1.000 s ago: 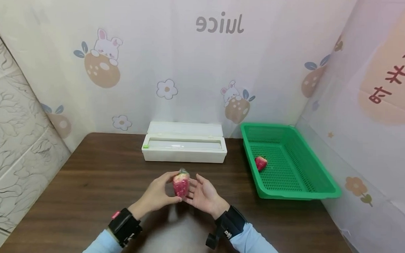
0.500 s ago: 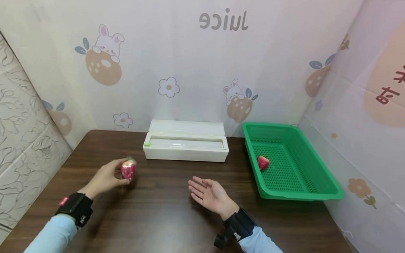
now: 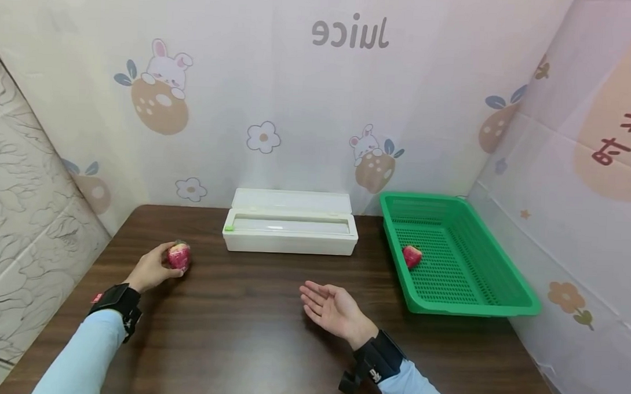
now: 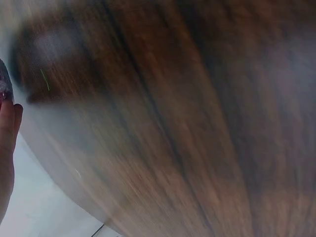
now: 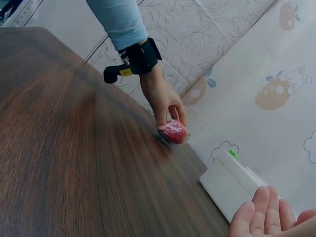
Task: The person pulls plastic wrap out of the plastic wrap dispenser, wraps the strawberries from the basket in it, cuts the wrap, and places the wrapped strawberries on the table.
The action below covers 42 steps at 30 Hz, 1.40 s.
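Observation:
My left hand (image 3: 150,269) grips a red strawberry (image 3: 179,256) wrapped in clear film, low over the left side of the table. In the right wrist view the shiny film shows on the strawberry (image 5: 175,132), with thumb and fingers around its upper part. Only the edge of the left hand (image 4: 7,143) enters the left wrist view. Palm turned up and fingers extended, my right hand (image 3: 334,311) is above the table right of centre, holding nothing. Another strawberry (image 3: 412,256) lies in the green basket (image 3: 473,308), against its left side.
A white cling film dispenser (image 3: 290,242) with its lid raised stands at the back middle of the dark wooden table (image 3: 248,334). The basket is at the right, beside the printed wall covering (image 3: 298,103). A patterned panel (image 3: 28,210) borders the left.
My left hand has carried the wrapped strawberry from the middle, beside the right hand, to the left side of the table. The right hand has shifted slightly right, fingers still extended.

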{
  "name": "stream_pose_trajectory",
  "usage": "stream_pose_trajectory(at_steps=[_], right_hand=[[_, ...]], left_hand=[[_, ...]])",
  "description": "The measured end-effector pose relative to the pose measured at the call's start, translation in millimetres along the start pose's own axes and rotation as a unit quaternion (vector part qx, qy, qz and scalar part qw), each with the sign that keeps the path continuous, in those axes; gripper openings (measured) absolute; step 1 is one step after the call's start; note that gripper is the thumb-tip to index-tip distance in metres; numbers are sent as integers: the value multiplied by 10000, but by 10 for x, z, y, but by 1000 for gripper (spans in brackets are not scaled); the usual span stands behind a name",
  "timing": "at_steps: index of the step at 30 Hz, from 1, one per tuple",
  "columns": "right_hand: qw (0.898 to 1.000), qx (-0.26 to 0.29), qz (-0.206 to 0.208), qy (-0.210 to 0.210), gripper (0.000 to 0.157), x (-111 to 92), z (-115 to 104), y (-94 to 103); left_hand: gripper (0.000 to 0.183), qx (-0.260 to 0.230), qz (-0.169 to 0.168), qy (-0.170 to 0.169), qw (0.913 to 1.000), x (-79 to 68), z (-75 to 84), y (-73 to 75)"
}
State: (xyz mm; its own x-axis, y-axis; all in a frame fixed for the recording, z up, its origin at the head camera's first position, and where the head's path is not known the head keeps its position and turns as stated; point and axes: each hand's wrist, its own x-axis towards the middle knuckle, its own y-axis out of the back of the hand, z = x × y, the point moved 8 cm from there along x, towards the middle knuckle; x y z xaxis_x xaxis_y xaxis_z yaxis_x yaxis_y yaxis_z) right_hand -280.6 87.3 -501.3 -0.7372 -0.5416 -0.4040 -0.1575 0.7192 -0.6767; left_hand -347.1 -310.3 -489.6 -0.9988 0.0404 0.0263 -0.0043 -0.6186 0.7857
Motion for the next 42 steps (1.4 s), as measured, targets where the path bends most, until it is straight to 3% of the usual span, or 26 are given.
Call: stream_pose_trajectory(at_steps=[10, 31, 37, 42], right_hand=[[9999, 50, 140, -88, 50, 31, 34, 58], [9994, 124, 292, -127, 49, 56, 45, 57], [9995, 92, 295, -107, 49, 60, 41, 78], [9990, -370, 239, 71, 49, 32, -34, 92]], left_hand=[[82, 249, 24, 24, 9997, 26, -30, -28], [85, 217, 39, -212, 9995, 61, -19, -57], [87, 192, 8, -318, 9993, 52, 37, -48], [88, 272, 100, -405, 9988, 20, 188, 10]])
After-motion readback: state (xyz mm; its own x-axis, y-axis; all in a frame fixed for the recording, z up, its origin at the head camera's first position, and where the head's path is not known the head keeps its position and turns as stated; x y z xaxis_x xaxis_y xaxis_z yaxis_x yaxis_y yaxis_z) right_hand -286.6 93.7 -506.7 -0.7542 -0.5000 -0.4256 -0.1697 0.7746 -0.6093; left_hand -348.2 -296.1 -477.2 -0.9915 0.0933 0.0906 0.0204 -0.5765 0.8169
